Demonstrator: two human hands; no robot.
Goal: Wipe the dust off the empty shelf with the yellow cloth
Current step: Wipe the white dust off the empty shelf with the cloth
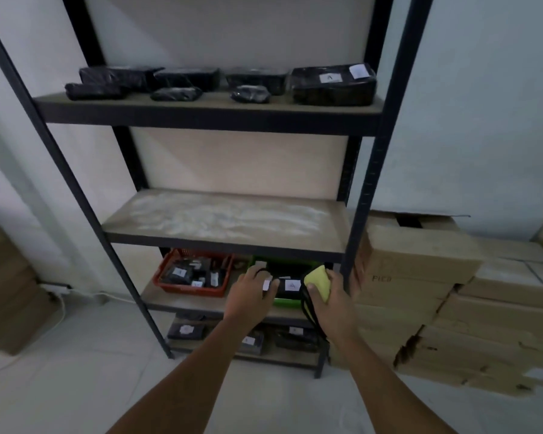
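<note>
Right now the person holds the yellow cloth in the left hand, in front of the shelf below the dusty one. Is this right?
Not quite: the hand is wrong. In the head view the right hand holds the yellow cloth, thumb curled over it. The left hand reaches toward the green bin. The rest stands: both hands are in front of the shelf below the dusty shelf.

- yellow cloth (318,282): partly hidden by right hand (329,297)
- green bin (287,300): mostly behind both hands
- package labels (330,78): too small to read
- shelf unit top: cut off by frame edge
</note>
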